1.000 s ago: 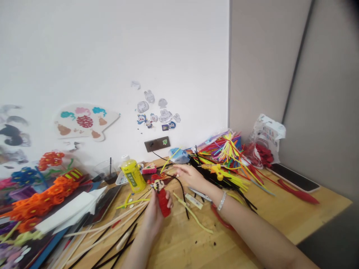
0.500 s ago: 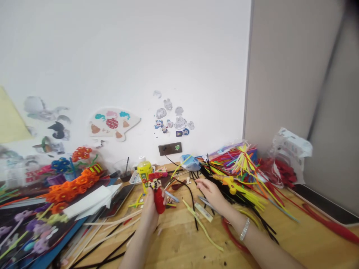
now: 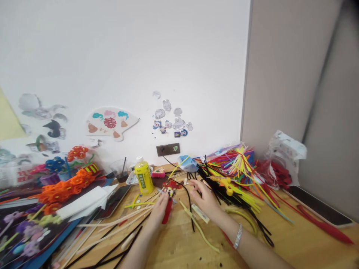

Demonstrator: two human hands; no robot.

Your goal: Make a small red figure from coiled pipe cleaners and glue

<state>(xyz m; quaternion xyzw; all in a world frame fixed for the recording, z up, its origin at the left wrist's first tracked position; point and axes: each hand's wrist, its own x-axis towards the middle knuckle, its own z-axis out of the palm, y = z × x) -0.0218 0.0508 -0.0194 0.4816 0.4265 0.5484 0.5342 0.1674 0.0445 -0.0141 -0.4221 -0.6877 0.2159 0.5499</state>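
Observation:
My left hand (image 3: 159, 208) is closed around a small red figure (image 3: 167, 210) with a black-and-white, face-like top and a red band above it. Part of the figure is covered by my fingers. To its right, my right hand (image 3: 206, 200) hovers over the table with curved fingers apart, and I see nothing held in it. Beneath and beside that hand lie a pale yellow fuzzy stem (image 3: 199, 228), a glue-stick-like wrapped piece (image 3: 200, 213) and a black stem (image 3: 191, 209). A yellow glue gun (image 3: 224, 184) rests beyond my right wrist.
A yellow drink bottle (image 3: 144, 177) stands behind my left hand. Bundles of coloured pipe cleaners (image 3: 238, 160) are heaped at the back right. Orange fuzzy flowers (image 3: 67, 186), white paper (image 3: 84, 201) and black stems (image 3: 112, 250) cover the left side. A dark tablet-like slab (image 3: 316, 207) lies far right.
My left hand has lowered and moved right with the red figure, which now tilts away. My right hand has shifted slightly left and its fingers have spread. The view has turned slightly right.

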